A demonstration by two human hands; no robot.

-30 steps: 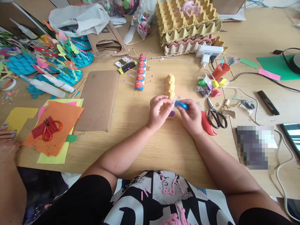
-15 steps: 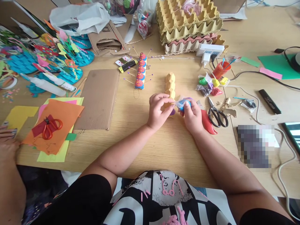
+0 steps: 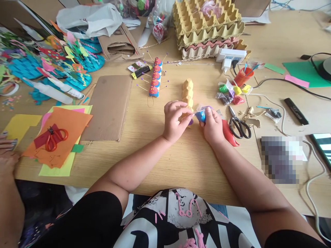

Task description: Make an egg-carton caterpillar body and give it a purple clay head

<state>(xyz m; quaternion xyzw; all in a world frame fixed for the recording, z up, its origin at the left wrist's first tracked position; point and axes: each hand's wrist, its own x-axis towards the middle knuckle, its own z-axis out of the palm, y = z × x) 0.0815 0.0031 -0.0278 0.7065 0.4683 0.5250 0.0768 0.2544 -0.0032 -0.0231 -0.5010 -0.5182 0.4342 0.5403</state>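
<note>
My right hand (image 3: 213, 126) is closed around a small clear bag with blue clay (image 3: 201, 116) inside. The thumb and index finger of my left hand (image 3: 177, 120) pinch the thin end of the same bag, to the left of the clay. Just behind my hands stands a yellow egg-carton strip (image 3: 188, 90), its near end partly covered by my left fingers. Something purple shows beneath those fingers. Further back on the left is a painted red and blue carton strip (image 3: 155, 81) with thin sticks poking out on both sides.
Black-handled scissors (image 3: 240, 128) and a red piece (image 3: 229, 133) lie right of my hands. Bagged clays (image 3: 237, 100) and an orange cup (image 3: 242, 77) are behind them. Cardboard (image 3: 110, 106) and coloured sheets (image 3: 74, 129) lie left. Another person's hand (image 3: 9, 148) rests at the left edge.
My right thumb has shifted up on the bag, and more of the blue clay shows below the fingers. My left hand keeps its pinch nearly in place. The view has moved slightly.
</note>
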